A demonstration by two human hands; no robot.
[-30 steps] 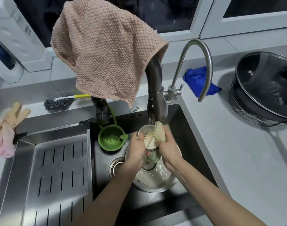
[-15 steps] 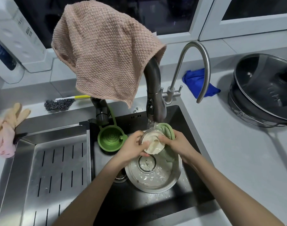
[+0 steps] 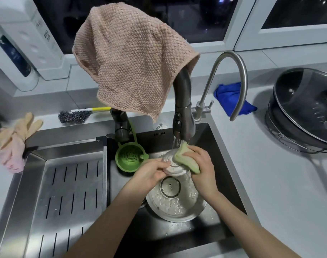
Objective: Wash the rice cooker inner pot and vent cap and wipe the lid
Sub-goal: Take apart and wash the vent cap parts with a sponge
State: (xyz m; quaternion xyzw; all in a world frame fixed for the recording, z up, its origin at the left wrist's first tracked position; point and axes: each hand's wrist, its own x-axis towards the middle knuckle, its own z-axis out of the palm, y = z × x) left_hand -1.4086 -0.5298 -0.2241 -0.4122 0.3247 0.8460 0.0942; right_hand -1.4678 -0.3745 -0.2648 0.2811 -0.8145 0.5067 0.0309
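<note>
Dark sink [image 3: 212,140] at frame centre, faucet [image 3: 183,116] running. Left hand [image 3: 149,174] is gripping the vent cap [image 3: 174,169] under the stream; right hand [image 3: 203,164], close beside it, is clamping a green sponge [image 3: 185,159] against it. Inner pot [image 3: 305,112] is sitting at right edge.

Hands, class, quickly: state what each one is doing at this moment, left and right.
Left hand: grips the round cap.
Right hand: holds the green sponge against that cap.
</note>
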